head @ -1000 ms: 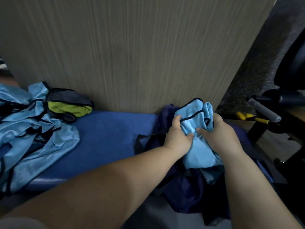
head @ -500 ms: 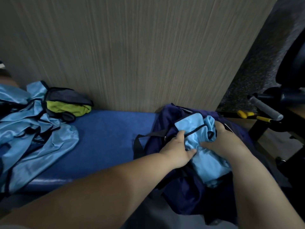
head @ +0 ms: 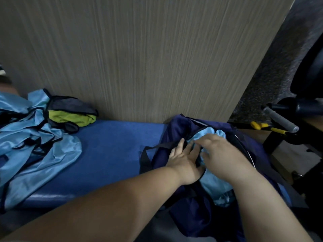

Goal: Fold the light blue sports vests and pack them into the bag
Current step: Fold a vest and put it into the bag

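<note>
Since one second ago: folded vest lowered. It was held bunched above the mouth of the bag, thumbs pinching it; it now sits down inside the opening, and both hands have flattened out.

Left hand: fingers straight and together, gripping nothing. Palm lies on the bag's near-left rim, fingertips reaching the vest's edge at the zip line.

Right hand: fingers extended and slightly spread, pressing down on top of the vest. Nothing curled round the cloth. Some motion blur at the fingertips, so exact contact there is unclear.

Vest position: inside the bag, directly under my right palm and just right of my left hand. Light blue cloth shows beyond the right fingertips and again below the wrist, toward me.

Bag: dark navy, mouth open, one black strap looping out on its left side.

Left of the bag: blue bench pad, on which the bag partly rests. Well to the left on the pad, a loose pile of vests, unfolded, black trim visible. Touching the far edge of that pile, a green garment.

Behind the bag: upright wood panel.

Right of the bag, apart from it: yellow-handled tool and a grey grip.
</note>
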`<state>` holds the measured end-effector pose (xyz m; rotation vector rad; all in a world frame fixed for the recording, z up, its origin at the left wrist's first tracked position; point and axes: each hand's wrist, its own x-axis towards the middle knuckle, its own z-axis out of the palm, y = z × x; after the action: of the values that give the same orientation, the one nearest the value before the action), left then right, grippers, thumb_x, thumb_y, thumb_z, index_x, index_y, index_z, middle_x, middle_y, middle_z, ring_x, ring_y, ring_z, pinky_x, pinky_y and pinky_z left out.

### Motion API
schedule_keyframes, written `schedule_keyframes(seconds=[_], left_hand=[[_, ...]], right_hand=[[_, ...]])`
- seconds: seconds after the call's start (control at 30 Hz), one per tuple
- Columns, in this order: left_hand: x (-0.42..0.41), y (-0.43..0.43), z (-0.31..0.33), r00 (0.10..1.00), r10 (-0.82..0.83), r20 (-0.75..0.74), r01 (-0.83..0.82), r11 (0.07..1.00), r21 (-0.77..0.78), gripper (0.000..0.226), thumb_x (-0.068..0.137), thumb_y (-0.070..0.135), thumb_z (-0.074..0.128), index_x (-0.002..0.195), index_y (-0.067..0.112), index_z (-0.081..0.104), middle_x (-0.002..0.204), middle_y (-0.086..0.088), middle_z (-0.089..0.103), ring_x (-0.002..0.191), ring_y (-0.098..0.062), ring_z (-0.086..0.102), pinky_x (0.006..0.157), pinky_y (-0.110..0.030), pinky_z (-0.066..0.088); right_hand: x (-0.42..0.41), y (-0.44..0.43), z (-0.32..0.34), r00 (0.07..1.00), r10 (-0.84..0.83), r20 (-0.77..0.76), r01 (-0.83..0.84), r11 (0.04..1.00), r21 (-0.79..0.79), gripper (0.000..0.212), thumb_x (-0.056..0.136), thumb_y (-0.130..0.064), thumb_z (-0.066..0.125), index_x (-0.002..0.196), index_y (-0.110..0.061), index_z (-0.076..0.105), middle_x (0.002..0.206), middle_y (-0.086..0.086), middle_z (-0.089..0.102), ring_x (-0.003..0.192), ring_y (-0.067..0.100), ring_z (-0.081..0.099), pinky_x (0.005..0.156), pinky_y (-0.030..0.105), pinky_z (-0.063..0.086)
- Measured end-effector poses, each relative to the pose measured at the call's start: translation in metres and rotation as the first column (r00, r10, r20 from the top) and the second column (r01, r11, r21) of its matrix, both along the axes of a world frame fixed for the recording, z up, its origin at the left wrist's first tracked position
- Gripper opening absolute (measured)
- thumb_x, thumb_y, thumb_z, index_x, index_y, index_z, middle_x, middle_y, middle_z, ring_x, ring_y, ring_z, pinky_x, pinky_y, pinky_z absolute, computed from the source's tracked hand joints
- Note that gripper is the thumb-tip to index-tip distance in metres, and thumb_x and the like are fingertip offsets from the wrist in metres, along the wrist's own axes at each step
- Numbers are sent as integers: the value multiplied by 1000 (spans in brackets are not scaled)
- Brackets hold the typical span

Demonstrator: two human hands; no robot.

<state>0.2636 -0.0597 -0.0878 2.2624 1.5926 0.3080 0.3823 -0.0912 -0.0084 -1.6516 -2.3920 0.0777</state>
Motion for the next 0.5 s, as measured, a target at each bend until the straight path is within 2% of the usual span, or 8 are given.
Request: schedule_keyframes(seconds=[0.13, 0.23, 0.37, 0.5], left_hand=[[-3, 5, 0, 1000, -9, -11, 8, 998, -57, 74, 92, 60, 39, 154, 37, 5, 161, 17, -12, 143, -18, -31, 118, -40, -9], [-6, 5, 3, 1000, 4, -14, -5, 995, -98, 81, 90, 65, 40, 154, 36, 0, 159, 21, -14, 141, -15, -34, 116, -36, -13], [-7, 10, -1, 998, 34, -56, -40, 994, -100, 83, 89, 69, 37, 154, 37, -4, 159, 20, -16, 140, -16, -36, 116, -36, -14], [-8, 17, -3, 997, 59, -56, -65, 993, -103, 82, 89, 69, 37, 154, 38, -4, 159, 21, -16, 140, -17, -36, 117, -36, -13]], right_hand=[[10, 13, -17, 992, -74, 105, 103, 944, -312, 61, 98, -17, 47, 153, -33, 26, 160, -6, 23, 147, 17, 22, 116, 31, 25], [21, 20, -24, 983, -148, 112, 182, 886, -427, 70, 101, -23, 45, 157, -32, 3, 165, -3, 8, 151, 19, 13, 118, 33, 20], [20, 21, -33, 984, -132, 116, 169, 891, -421, 70, 105, -31, 38, 157, -26, -8, 165, -3, -6, 152, 15, -5, 120, 31, 5], [19, 22, -37, 984, -148, 98, 173, 926, -337, 67, 105, -35, 37, 157, -24, -3, 165, -4, -5, 152, 13, -3, 119, 29, 4]])
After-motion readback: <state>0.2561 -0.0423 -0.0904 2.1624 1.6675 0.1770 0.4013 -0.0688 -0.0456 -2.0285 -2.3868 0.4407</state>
